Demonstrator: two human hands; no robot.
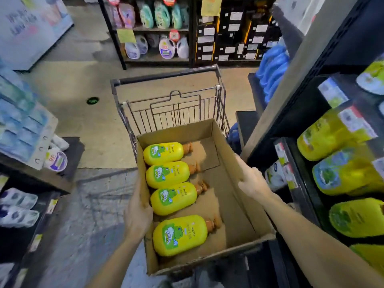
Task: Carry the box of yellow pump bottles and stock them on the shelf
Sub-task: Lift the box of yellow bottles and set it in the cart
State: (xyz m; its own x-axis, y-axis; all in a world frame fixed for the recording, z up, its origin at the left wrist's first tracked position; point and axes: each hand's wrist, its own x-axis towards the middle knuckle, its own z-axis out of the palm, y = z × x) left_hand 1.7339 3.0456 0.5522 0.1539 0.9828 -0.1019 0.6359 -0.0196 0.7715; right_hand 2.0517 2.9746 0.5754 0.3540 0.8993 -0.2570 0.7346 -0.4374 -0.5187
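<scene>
An open cardboard box is held in front of me, its far end over a wire shopping cart. Several yellow pump bottles with green frog labels and brown pump tops lie on their sides along the box's left half. My left hand grips the box's left wall, thumb inside the rim. My right hand grips the right wall. On the right stands a dark shelf with similar yellow bottles in rows.
Shelves of blue and white packs run along the left. A rack of detergent jugs and dark boxes stands across the aisle beyond the cart. Blue bottles hang at the shelf end on the right. The floor is bare concrete.
</scene>
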